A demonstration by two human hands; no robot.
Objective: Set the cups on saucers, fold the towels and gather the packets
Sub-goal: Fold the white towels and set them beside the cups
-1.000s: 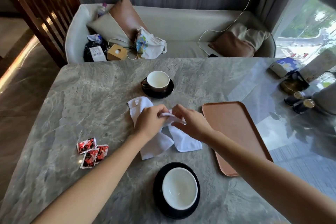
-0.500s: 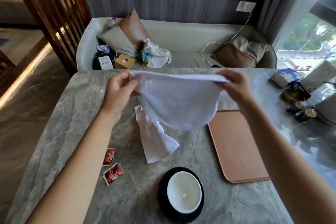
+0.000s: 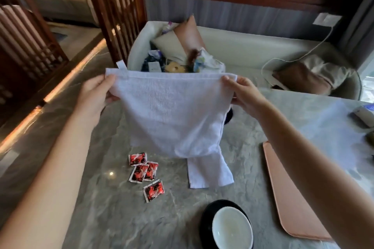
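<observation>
A white towel (image 3: pixel 172 111) hangs spread in the air above the marble table (image 3: pixel 113 218). My left hand (image 3: pixel 97 95) pinches its top left corner and my right hand (image 3: pixel 244 93) pinches its top right corner. A second white towel (image 3: pixel 208 172) lies on the table below, partly hidden by the hanging one. Several red and black packets (image 3: pixel 144 172) lie loose to its left. A white cup (image 3: pixel 231 227) sits on a black saucer (image 3: pixel 204 224) at the near edge. Only a dark edge of the far saucer (image 3: pixel 228 116) shows behind the towel.
A pink tray (image 3: pixel 291 198) lies on the right of the table. Small objects (image 3: pixel 362 114) sit at the far right edge. Behind the table stands a sofa (image 3: pixel 242 50) with cushions and clutter, and a wooden screen is at the left.
Both hands lifted one towel off the table and spread it by its top corners. The view swung up and left, so the packets now sit nearer the middle.
</observation>
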